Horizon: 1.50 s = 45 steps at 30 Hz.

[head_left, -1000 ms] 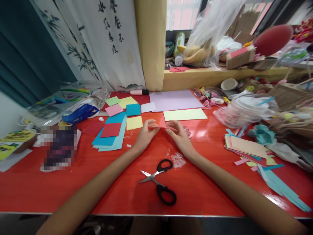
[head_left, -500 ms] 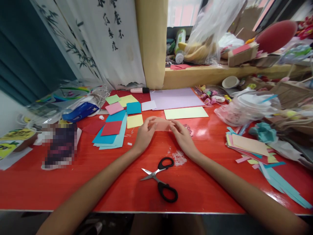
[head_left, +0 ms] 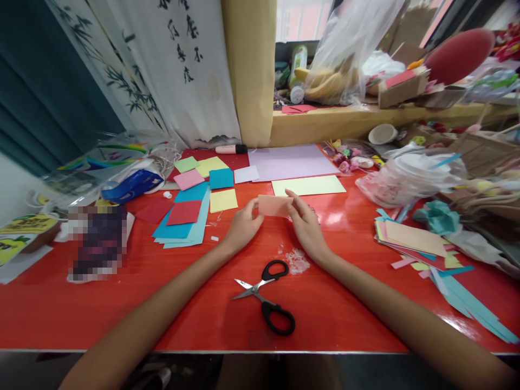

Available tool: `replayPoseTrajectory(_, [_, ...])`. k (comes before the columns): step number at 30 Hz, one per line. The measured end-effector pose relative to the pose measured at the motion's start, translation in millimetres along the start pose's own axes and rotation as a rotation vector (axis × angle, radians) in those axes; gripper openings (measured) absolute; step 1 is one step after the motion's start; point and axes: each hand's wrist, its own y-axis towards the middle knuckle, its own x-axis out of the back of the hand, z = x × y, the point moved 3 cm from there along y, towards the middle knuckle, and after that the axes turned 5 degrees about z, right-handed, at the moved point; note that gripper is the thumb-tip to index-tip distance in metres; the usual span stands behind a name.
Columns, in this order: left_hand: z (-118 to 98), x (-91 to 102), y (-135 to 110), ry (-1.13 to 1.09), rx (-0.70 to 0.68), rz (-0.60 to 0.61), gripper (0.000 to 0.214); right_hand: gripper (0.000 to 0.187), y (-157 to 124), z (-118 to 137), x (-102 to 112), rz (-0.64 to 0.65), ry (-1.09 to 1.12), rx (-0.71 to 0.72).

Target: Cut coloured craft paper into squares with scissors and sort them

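Between both hands I hold a small peach-coloured piece of paper just above the table. My left hand pinches its left end between thumb and fingers. At the right end, my right hand grips it, with the index finger raised above the edge. A pair of scissors with black handles lies spread open on the table, nearer to me. Small clear bits are heaped beside my right wrist. Left of my hands lie a yellow paper square and a red one on blue sheets.
The red table bears a lilac sheet, a pale yellow strip and a pink marker at the back. Paper offcuts and bagged items crowd the right. A blue packet lies left.
The peach paper has turned so its face shows flatter toward me. My left fingers have shifted lower at its left end, and my right index finger has lifted.
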Motion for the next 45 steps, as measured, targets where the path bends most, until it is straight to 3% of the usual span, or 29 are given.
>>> replayPoseTrajectory(3, [-0.5,0.2,-1.0,0.058,0.012,0.002,0.035,0.033,0.7,-2.9,-1.9,0.016,0.03,0.017])
replayPoseTrajectory(8, [-2.3,1.0,-1.9,0.162,0.029,0.027,0.013,0.023,0.7,-5.6,-4.1,0.062,-0.021,-0.001])
replayPoseTrajectory(16, [-0.7,3.5,0.0,0.04,0.038,-0.028,0.014,0.02,2.4,-7.2,-3.7,0.05,-0.095,-0.036])
replayPoseTrajectory(18, [0.6,4.6,0.3,0.001,0.038,-0.076,0.009,0.019,2.5,-7.9,-2.2,0.034,-0.134,-0.046])
replayPoseTrajectory(23, [-2.0,11.5,-4.6,-0.135,-0.001,-0.32,0.022,0.021,8.7,-8.4,5.2,0.025,-0.226,-0.061])
replayPoseTrajectory(26, [-6.9,12.1,-7.3,-0.178,-0.032,-0.339,0.017,0.022,25.0,-9.0,4.1,0.067,-0.285,-0.063])
replayPoseTrajectory(29, [-10.6,12.6,-7.5,-0.173,-0.064,-0.324,0.015,0.023,49.4,-8.2,-8.1,0.093,-0.353,-0.05])
replayPoseTrajectory(33, [-10.0,14.3,-6.7,-0.163,-0.06,-0.326,0.014,0.031,78.2,-4.2,-39.9,0.144,-0.467,-0.022])
replayPoseTrajectory(39, [-11.3,10.2,-11.2,-0.146,-0.116,-0.316,0.012,0.042,87.3,-8.0,-75.2,0.147,-0.646,0.001])
replayPoseTrajectory(42, [-9.7,25.8,-0.5,-0.005,-0.127,-0.326,0.015,0.045,79.7,-11.4,-78.0,0.08,-0.679,0.057])
replayPoseTrajectory(45, [3.6,72.7,22.2,0.336,0.022,-0.422,0.019,0.045,70.9,-10.4,-76.8,0.026,-0.681,0.137])
